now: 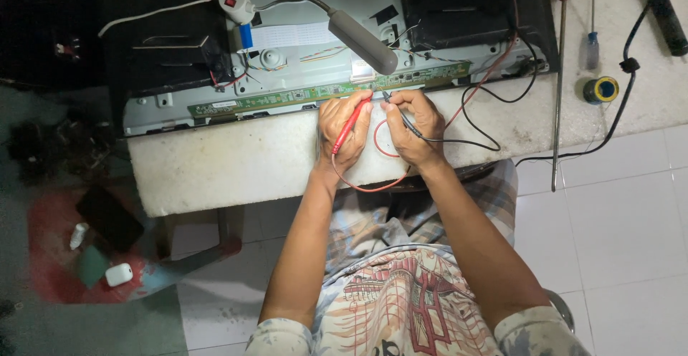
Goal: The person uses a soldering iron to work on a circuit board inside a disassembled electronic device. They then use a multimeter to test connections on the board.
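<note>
While gripping (one each) — two probes [349, 128] touch board [330, 92].

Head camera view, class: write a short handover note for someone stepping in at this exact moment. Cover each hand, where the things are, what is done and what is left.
Left hand: grips the red probe, tip at the long green circuit strip.
Right hand: grips the black probe, tip at the same strip.
Strip lies along the opened panel chassis on the worktop; lamp above it.
Done: both probes placed near the strip's middle.
Left: which points have been probed cannot be told; long screwdriver and solder reel lie to the right.
</note>
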